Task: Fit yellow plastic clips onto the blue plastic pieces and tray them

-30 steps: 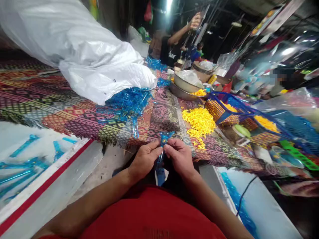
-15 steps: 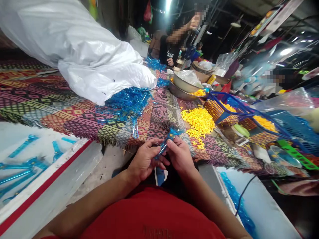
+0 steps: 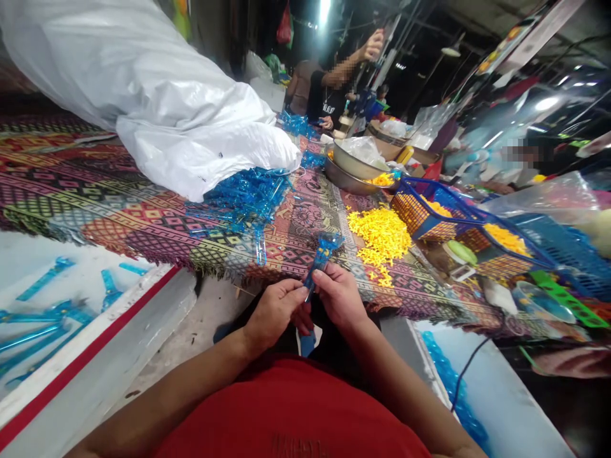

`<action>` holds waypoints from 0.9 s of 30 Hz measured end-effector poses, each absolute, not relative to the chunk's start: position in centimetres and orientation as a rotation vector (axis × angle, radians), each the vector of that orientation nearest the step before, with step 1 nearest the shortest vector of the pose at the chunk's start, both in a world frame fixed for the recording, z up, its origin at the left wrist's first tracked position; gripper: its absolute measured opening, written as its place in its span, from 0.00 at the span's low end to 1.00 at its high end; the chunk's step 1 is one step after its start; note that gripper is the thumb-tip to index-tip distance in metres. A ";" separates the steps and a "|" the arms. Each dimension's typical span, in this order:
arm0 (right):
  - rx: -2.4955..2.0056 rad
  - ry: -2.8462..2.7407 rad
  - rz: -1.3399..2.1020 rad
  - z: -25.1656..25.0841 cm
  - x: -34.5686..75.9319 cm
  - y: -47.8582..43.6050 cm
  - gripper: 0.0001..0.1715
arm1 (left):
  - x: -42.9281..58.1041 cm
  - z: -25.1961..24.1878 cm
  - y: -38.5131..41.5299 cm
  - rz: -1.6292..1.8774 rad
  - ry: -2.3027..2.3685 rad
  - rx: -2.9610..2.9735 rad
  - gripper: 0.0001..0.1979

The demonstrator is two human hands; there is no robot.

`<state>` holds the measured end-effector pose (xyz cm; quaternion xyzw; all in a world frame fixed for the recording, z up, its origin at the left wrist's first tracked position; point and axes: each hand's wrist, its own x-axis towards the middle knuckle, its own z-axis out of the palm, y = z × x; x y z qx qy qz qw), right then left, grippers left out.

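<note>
We are holding a translucent blue piece (image 3: 321, 257) in both hands at the near edge of the worktop (image 3: 153, 219), its wider end pointing away from us. The fingers of our left hand (image 3: 270, 312) are pinching its near end, while our right hand (image 3: 342, 296) is gripping it just beside them, thumb on top (the fingers underneath are partly hiding from us). A heap of yellow parts (image 3: 379, 235) is lying to the right on the patterned cloth, near a blue mesh basket (image 3: 422, 210). To the left, more blue pieces (image 3: 252, 197) are spilling out beside a white sack (image 3: 200, 127). Across from us, a person in a dark shirt (image 3: 322, 98) is raising one arm.
</note>
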<state>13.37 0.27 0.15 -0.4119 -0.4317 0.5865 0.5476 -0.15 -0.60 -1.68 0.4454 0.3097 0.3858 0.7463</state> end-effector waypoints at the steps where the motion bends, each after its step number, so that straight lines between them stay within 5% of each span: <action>1: -0.974 -1.035 1.401 0.2 13.4 0.3 0.08 | -0.2 -1.7 -0.5 0.854 0.644 0.894 0.12; 13: -1.086 -1.133 1.103 0.3 13.1 0.5 0.07 | -0.1 -1.6 -0.4 1.084 0.793 0.934 0.23; 20: -1.177 -1.360 1.030 0.4 13.3 0.1 0.04 | -0.6 -1.2 0.1 1.094 0.850 1.195 0.16; 27: -1.272 -1.596 0.863 0.7 13.7 0.4 0.10 | -0.6 -0.8 0.6 1.049 0.853 1.142 0.20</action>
